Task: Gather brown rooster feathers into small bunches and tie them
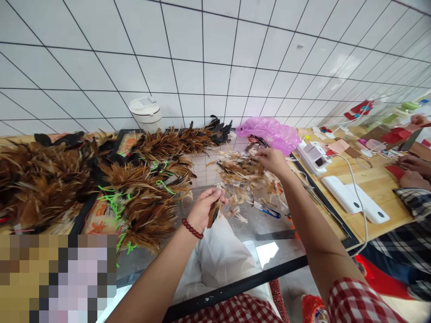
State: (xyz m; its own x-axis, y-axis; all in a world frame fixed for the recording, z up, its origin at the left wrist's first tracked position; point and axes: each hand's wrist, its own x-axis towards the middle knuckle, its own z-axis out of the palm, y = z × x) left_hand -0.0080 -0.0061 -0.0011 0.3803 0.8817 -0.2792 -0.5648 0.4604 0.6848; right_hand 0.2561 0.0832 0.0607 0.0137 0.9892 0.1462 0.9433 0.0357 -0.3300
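My left hand [204,207], with a beaded bracelet at the wrist, is closed in a pinch on a small bunch of brown and dark feathers [214,211]. Farther off to the right, my right hand [273,160] has its fingertips pressed together at the edge of a pile of loose feathers [240,168]. What lies between those fingertips is too small to make out. Left of my hands are bundles of brown feathers [144,217], some tied with green string [114,204]. A blue-handled cutting tool [269,211] rests on the glass tabletop below the right hand.
Behind the loose feathers lies a pink plastic bag [269,132]. A white lidded bin [146,113] stands by the tiled wall. Toward the right are white power strips [355,199] with a cable. Another person's hands [415,172] hold red material at the far right.
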